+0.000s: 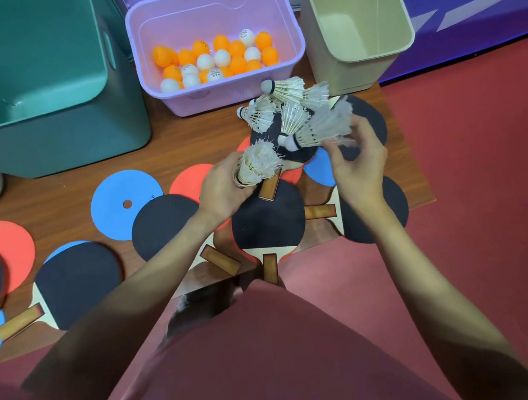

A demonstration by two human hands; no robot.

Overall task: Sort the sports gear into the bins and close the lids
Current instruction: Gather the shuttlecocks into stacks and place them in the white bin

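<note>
Head view, shuttlecock stage of sorting. The left hand point(222, 188) curls round one feathered shuttlecock point(257, 166), cork end tucked into the palm; the right hand point(358, 159) pinches a second shuttlecock point(317, 129) by its feather tips, cork hanging free. A loose heap of shuttlecocks point(281, 105) lies on the tabletop point(67, 186) just beside the purple bin point(296, 45), which holds orange and white table-tennis balls point(217, 58). Likely faults: the feather-tip pinch appears weak, so the shuttlecock could slip or its feathers bend; a reach into the heap could snag interlocked feathers and drag neighbours off the tabletop edge toward the red floor point(481, 158); a shuttlecock could be dropped among the balls by mistake. The beige bin point(402, 36) and teal bin point(51, 135) stand open, nothing visible inside. Paddles point(268, 219) and flat coloured discs point(124, 202) crowd the tabletop beneath both hands, overlapping one another. No lid can be identified with certainty.
</note>
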